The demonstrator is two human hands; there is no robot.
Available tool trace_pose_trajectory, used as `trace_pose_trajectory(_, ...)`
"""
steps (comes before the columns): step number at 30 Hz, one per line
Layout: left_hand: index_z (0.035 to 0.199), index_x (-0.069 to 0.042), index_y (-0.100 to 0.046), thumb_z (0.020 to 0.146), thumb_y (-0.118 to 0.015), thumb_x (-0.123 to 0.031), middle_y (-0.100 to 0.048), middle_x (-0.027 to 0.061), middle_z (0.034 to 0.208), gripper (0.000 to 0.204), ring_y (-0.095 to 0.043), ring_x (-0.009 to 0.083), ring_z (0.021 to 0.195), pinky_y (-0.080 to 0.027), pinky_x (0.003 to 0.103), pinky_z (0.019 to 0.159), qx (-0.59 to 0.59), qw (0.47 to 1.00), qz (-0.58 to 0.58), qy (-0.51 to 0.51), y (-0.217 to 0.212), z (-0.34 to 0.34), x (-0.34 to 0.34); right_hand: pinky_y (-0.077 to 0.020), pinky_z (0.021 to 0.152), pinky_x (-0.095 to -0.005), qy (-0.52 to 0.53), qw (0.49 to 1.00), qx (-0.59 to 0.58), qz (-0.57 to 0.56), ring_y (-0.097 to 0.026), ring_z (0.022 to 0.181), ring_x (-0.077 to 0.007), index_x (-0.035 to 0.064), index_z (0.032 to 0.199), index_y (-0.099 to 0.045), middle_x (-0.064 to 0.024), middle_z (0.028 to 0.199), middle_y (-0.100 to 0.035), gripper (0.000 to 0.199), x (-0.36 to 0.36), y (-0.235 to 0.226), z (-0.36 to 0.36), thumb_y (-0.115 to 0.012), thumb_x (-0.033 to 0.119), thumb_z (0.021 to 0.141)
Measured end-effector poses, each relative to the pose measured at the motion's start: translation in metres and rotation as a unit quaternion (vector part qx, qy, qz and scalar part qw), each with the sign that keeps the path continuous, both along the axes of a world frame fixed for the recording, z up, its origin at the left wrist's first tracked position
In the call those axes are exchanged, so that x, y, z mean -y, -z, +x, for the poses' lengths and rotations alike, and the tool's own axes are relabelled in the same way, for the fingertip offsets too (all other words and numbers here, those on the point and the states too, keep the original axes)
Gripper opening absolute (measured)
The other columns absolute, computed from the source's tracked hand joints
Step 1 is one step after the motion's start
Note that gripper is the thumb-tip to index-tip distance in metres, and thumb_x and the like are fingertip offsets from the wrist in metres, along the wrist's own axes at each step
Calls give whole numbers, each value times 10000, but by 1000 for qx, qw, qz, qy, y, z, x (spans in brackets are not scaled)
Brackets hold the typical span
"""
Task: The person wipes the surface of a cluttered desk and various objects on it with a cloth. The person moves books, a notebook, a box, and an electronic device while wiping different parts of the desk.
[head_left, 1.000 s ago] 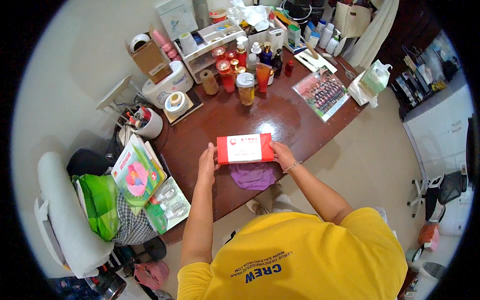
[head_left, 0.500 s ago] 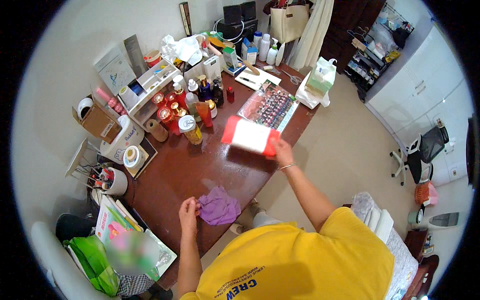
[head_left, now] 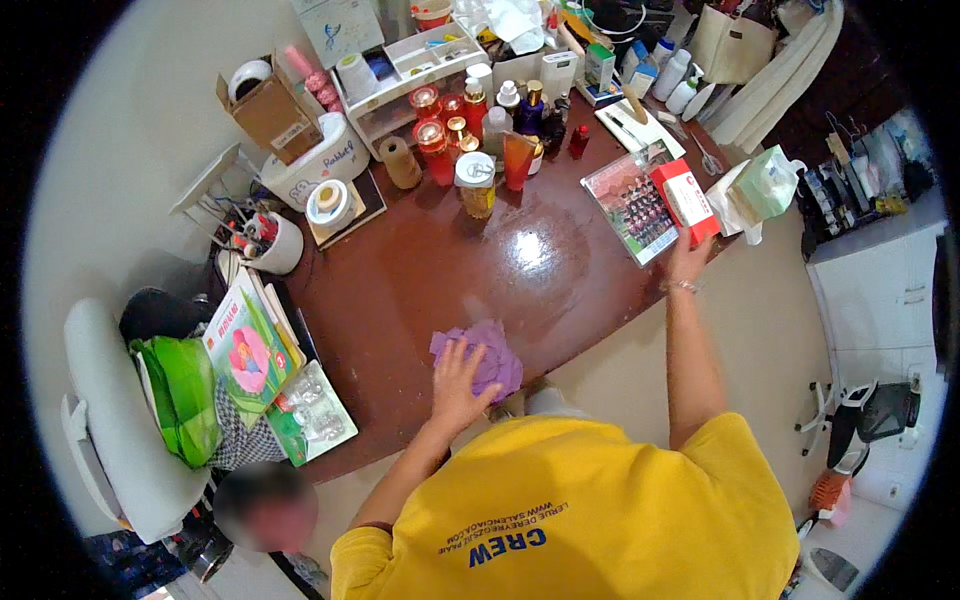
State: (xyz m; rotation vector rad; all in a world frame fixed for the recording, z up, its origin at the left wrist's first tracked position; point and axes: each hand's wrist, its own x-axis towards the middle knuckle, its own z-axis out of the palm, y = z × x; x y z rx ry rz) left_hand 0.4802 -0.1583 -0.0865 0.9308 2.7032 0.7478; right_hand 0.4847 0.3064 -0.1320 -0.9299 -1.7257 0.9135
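Observation:
My left hand lies with fingers spread on a crumpled purple cloth near the table's front edge. At the right side of the table, my right hand grips the near end of a red and white box. The box rests over the right part of a group photo, covering some of it. Beyond the hands stand a lidded jar with yellowish contents and an orange tube.
Red bottles and other cosmetics line the back of the brown table. A pen cup and books sit left. Scissors and a tissue pack lie far right. An office chair stands beyond.
My right hand has carried the red and white box right and set it against the photo. My left hand has moved from the cloth's edge onto its top, fingers spreading. The view has shifted.

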Motion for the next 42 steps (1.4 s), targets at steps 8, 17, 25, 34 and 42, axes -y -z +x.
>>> trace_pose_trajectory(8,1325,-150,-411,815,-573,-346,-303,131,1415,570,-215,360,1322,-176,503,1065,-83,993,-29,75,36,-71,-51,-334,1004,-387,-353,921,166,-4,-423,1199,-344,9,1264,-433,-206,1292,-445,473,177,-3,0,-567,191,849)
trace_pose_trajectory(17,1254,-63,-463,758,-633,-277,-345,149,1380,567,-263,351,1307,-229,489,1055,-22,999,-2,41,20,-39,-14,-220,1050,-475,-626,731,233,140,-301,1266,-379,103,1283,-456,-186,1388,-329,455,274,-16,-25,-501,291,871)
trace_pose_trajectory(25,1237,-62,-491,784,-610,-245,-378,180,1350,503,-296,351,1290,-235,469,1048,5,983,72,-166,20,46,101,-135,1074,-523,-573,630,382,360,-231,1311,-354,120,1372,-315,-180,1423,-258,650,348,-18,-9,-565,332,811)
trace_pose_trajectory(34,1244,-34,-460,760,-657,-279,-357,194,1360,576,-281,361,1296,-240,486,1048,-48,967,81,-236,36,19,130,-141,1064,-519,-427,771,377,284,-281,1275,-324,153,1362,-329,-154,1388,-317,557,376,9,-221,-513,301,858)
trace_pose_trajectory(42,1240,-23,-456,714,-697,-288,-362,209,1344,637,-322,396,1259,-293,484,1021,-39,970,54,-232,32,19,128,-181,1050,-482,-640,626,269,354,-273,1290,-299,144,1321,-384,-126,1383,-335,524,502,7,-247,-513,337,851)
